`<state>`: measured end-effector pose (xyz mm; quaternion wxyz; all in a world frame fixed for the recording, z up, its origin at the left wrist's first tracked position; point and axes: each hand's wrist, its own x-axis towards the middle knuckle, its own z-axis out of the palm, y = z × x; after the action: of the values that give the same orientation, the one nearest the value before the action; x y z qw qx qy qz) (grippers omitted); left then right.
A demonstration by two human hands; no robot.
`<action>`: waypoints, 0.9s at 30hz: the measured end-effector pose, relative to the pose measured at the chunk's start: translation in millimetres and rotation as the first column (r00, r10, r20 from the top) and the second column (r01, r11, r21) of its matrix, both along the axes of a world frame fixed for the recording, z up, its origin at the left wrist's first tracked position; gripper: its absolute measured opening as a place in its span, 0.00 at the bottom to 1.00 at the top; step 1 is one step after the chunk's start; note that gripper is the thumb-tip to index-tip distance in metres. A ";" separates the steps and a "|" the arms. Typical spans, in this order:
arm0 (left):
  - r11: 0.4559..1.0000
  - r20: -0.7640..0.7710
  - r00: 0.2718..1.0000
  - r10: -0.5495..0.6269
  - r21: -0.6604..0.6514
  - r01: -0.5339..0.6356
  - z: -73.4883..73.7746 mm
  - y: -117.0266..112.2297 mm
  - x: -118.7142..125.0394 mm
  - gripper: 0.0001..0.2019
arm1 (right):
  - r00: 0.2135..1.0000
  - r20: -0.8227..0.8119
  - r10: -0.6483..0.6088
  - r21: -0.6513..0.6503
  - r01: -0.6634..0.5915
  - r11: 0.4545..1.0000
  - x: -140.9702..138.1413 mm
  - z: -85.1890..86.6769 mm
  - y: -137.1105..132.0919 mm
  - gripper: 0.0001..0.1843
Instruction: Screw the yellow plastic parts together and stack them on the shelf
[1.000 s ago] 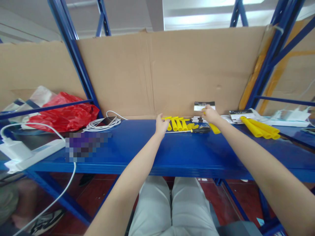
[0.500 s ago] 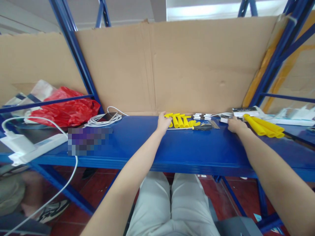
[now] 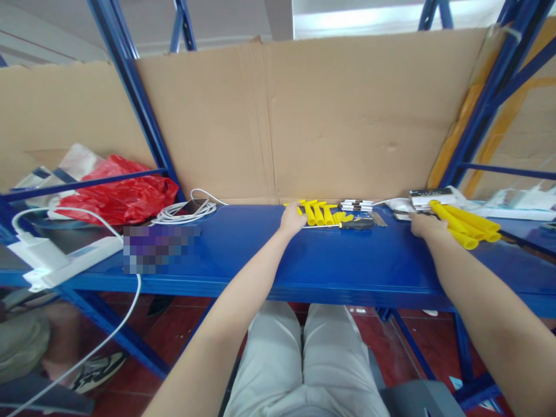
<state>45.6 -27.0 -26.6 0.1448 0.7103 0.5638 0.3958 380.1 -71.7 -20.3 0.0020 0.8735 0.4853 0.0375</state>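
Note:
My left hand (image 3: 293, 219) has its fingers curled over the leftmost of several yellow plastic pieces (image 3: 320, 214), each with a flared tubular end. Beside them lies a screwdriver (image 3: 357, 224) with a dark handle, its thin shaft pointing towards my left hand. A short metal strip (image 3: 379, 219) and a few small white-and-black boxes (image 3: 357, 205) sit just to the right. At the right, my right hand (image 3: 428, 226) is against a loose group of yellow tubes (image 3: 471, 226), below a larger white-and-black box (image 3: 431, 198). Its fingertips are mostly hidden.
The blue shelf (image 3: 243, 255) is backed by a cardboard sheet (image 3: 339, 116). At the left are a coiled white cable (image 3: 185, 213), a red plastic bag (image 3: 121, 188), a white power strip (image 3: 78, 263) and a blurred-out item (image 3: 152, 246). Blue uprights (image 3: 134, 98) frame both sides.
My left hand has shifted slightly right and lower over the yellow pieces. My right hand has moved right, off the small box, and the nearest yellow tube has shifted towards me.

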 end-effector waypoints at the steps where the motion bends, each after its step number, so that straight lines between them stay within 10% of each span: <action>1: 1.000 -0.099 0.995 -0.011 0.010 0.012 -2.0 -0.1 0.0 0.23 | 1.000 -0.010 -0.003 0.010 0.003 1.000 1.2 -0.8 0.1 0.30; 7: 0.991 -0.436 0.897 -0.081 -0.133 0.025 -11.6 -2.7 0.6 0.23 | 0.997 -0.061 -0.040 0.048 0.043 0.998 5.8 -2.9 3.1 0.30; 27: 0.956 -0.435 0.879 0.195 -0.118 -0.270 0.8 -12.3 -9.6 0.24 | 0.962 0.130 0.240 0.366 -0.272 0.890 -21.2 10.2 0.7 0.23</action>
<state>36.0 -39.3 -25.8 0.0338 0.6898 0.6956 0.1979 358.9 -71.0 -10.0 -0.1528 0.7833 0.5791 0.1663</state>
